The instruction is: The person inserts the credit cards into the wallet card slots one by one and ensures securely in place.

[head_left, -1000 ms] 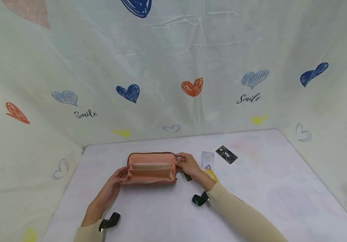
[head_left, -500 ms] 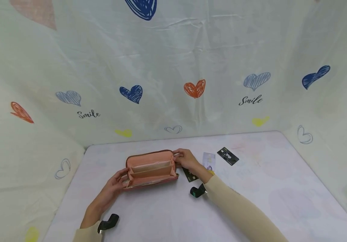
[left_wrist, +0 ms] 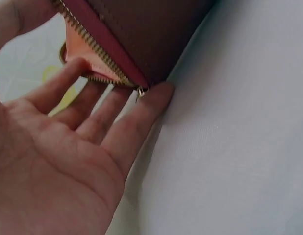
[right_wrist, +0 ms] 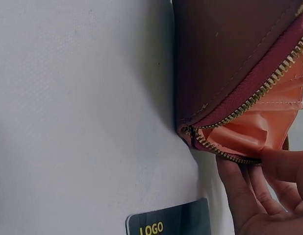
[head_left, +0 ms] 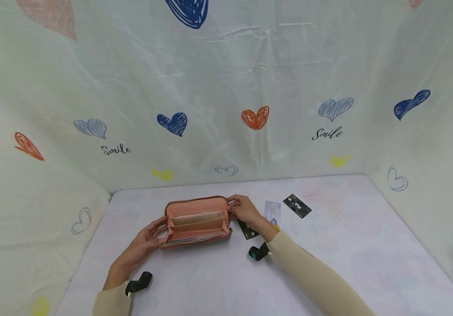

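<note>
A zip-around wallet (head_left: 198,206) stands unzipped on the table, its salmon lining and inner dividers facing up. My left hand (head_left: 143,241) holds its left end; in the left wrist view the thumb lies at the zip edge and the fingers (left_wrist: 137,122) reach under the zip's end. At the right end my right hand (head_left: 247,211) pinches the back zip edge, seen closer in the right wrist view beside the brown outer cover (right_wrist: 225,54). Thin pale edges show in the front slot. A dark card (head_left: 247,230) lies just under the right wrist.
Right of the wallet lie a pale purple card (head_left: 272,210), a black VIP card (head_left: 297,206) and a yellow card (head_left: 277,227) mostly hidden by the right forearm. A heart-printed curtain (head_left: 210,145) rises behind the table (head_left: 329,245).
The wallet's right end has tilted slightly away and its front side has tipped down, showing pale edges in the front slot. The right hand shifted up with it, uncovering more of the dark card.
</note>
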### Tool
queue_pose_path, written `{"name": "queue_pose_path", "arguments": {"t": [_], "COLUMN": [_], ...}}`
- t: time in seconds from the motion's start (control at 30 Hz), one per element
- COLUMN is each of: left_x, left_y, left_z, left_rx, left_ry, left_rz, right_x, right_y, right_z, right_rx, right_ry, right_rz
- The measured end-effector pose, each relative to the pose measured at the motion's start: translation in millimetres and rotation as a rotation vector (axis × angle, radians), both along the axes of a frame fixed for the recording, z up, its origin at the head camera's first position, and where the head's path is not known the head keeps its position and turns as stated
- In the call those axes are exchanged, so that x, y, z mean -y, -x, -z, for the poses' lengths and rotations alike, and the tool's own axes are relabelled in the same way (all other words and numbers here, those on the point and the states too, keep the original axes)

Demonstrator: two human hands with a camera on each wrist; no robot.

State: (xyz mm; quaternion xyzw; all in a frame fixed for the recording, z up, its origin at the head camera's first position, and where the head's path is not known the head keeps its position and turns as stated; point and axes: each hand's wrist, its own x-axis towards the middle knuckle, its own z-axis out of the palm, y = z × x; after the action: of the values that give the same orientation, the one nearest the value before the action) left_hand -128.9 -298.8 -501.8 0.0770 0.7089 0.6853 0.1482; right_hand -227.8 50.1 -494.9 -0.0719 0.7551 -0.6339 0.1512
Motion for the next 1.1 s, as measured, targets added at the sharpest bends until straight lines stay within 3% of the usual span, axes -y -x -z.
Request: {"name": "queue_pose_path", "arguments": {"t": [0.23, 0.57, 0.83, 1.1], "left_x": [4.4, 8.2, 5.7, 7.6], "left_y": [6.1, 12.9, 10.8, 9.3], "left_z": [5.4, 10.8, 5.1, 3.4], "left_rx": [0.016, 0.061, 0.083, 0.06], "left_ry": [-0.053, -0.085, -0.047, -0.008], "left_rz": [0.077, 0.107, 0.093, 0.116], "right_x": [-2.0, -12.4, -46.8, -93.5], "right_y": [-2.4, -7.6, -13.9, -24.9], "right_z": [0.3, 1.1, -3.7, -7.8], "right_rx": [-0.015, -0.035, -0.047, -0.044], "right_ry": [-0.024, -0.01, 0.041, -0.014], "right_rz": [0.007, 0.011, 0.048, 0.146]}}
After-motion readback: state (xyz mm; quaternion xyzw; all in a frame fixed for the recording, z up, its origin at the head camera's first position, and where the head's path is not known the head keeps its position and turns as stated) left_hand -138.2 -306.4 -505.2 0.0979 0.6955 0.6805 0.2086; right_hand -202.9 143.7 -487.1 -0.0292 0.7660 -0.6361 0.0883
